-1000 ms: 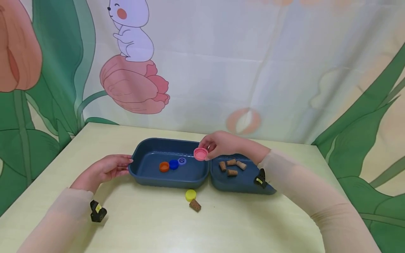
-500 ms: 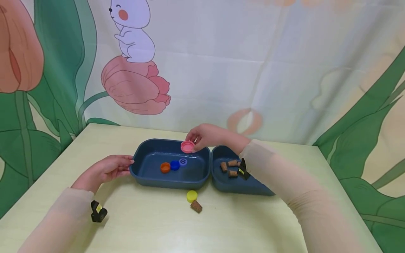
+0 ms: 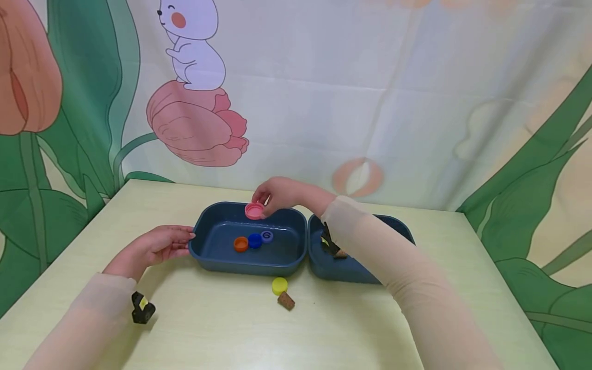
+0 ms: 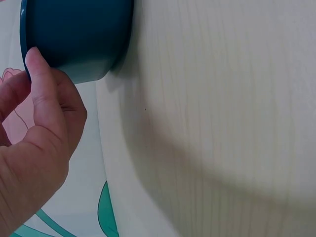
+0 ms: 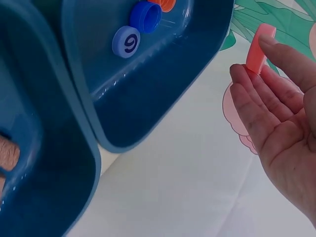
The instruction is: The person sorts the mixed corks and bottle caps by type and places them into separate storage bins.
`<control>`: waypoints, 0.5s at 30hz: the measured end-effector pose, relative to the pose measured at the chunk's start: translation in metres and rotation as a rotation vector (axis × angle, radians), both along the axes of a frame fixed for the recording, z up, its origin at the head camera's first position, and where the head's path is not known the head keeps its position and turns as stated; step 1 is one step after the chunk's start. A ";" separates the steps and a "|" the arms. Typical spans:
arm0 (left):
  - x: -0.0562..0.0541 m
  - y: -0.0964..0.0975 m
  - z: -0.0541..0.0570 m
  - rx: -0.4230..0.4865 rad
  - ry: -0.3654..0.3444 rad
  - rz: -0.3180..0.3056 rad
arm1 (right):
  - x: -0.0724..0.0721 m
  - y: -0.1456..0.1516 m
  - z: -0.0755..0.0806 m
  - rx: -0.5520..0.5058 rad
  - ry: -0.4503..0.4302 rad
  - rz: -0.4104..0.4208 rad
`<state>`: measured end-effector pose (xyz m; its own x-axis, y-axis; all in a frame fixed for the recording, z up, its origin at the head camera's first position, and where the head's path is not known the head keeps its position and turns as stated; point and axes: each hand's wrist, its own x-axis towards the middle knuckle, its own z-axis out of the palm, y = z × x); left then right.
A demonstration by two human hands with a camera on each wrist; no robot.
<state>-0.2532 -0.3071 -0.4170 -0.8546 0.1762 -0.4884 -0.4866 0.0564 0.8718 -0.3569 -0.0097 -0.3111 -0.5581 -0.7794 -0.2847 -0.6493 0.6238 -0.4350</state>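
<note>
In the head view, my right hand [image 3: 278,194] pinches a pink bottle cap [image 3: 254,210] above the far side of the left blue tray [image 3: 217,264]. The right wrist view shows the pink cap [image 5: 256,49] edge-on between thumb and fingertips. My left hand [image 3: 159,245] holds the left tray by its left end; from the left wrist, the fingers [image 4: 42,79] straddle the rim. Inside that tray lie an orange cap [image 3: 240,244], a blue cap [image 3: 255,241] and a pale purple cap [image 3: 266,236] with a dark mark.
A second blue tray [image 3: 358,275] adjoins on the right; my right forearm hides most of its corks [image 3: 340,254]. In front of the trays, a yellow cap [image 3: 279,286] and a cork [image 3: 286,300] lie on the table [image 3: 222,329]. A printed curtain [image 3: 296,103] hangs behind.
My right hand has carried the pink cap leftward, from near where the trays meet to over the left tray's far side. My left hand stays at the left tray's end.
</note>
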 end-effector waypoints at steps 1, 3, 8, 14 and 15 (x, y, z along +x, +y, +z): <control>0.000 0.000 0.000 0.000 -0.001 0.001 | -0.001 -0.003 -0.002 -0.001 0.002 0.002; 0.000 -0.001 0.000 0.003 0.000 0.004 | -0.003 -0.008 -0.006 -0.006 0.003 0.003; 0.000 -0.002 0.000 0.001 0.003 0.004 | -0.005 -0.019 -0.016 -0.011 -0.009 0.004; 0.000 -0.002 -0.001 -0.009 0.007 -0.007 | -0.006 -0.027 -0.024 0.002 -0.012 0.007; -0.001 -0.002 -0.001 -0.012 0.011 -0.010 | -0.007 -0.028 -0.026 0.000 -0.011 0.007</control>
